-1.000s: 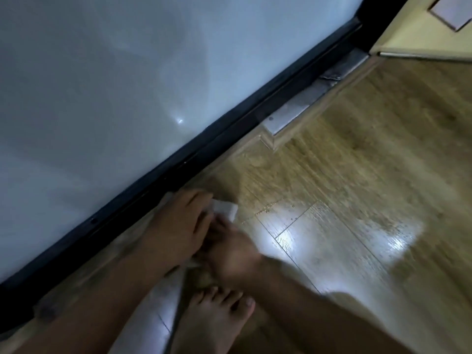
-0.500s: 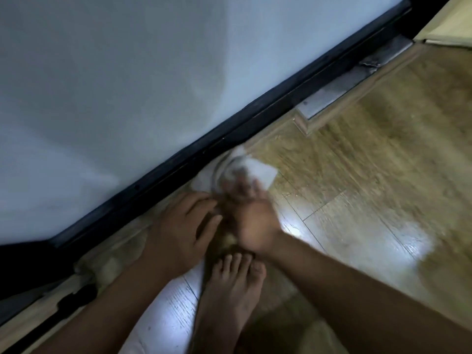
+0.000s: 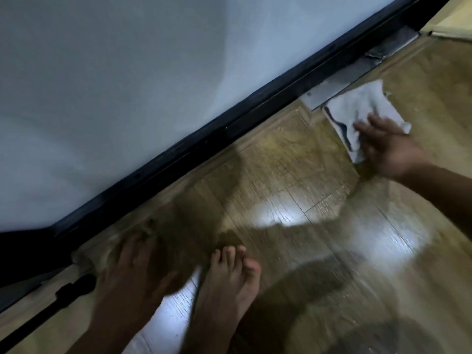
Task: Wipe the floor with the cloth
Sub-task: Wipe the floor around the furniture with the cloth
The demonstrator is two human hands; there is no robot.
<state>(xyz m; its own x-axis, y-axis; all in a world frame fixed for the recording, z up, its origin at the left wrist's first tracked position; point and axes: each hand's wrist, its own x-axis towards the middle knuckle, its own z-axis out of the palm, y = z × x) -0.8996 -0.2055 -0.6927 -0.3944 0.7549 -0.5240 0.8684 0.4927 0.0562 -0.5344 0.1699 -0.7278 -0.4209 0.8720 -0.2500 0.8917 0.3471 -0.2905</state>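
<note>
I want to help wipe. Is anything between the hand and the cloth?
Nothing visible. The right hand presses straight on the cloth, which lies spread on the floor beside the metal strip.

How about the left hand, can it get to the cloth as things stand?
Probably not without leaning over: the left hand rests on the floor by the black skirting, well apart from the cloth, which the right hand presses. Bare floor lies between.

left hand (image 3: 132,272): motion-blurred | cloth (image 3: 357,111): partly under right hand (image 3: 393,149) | foot (image 3: 227,284): heel cut off
</note>
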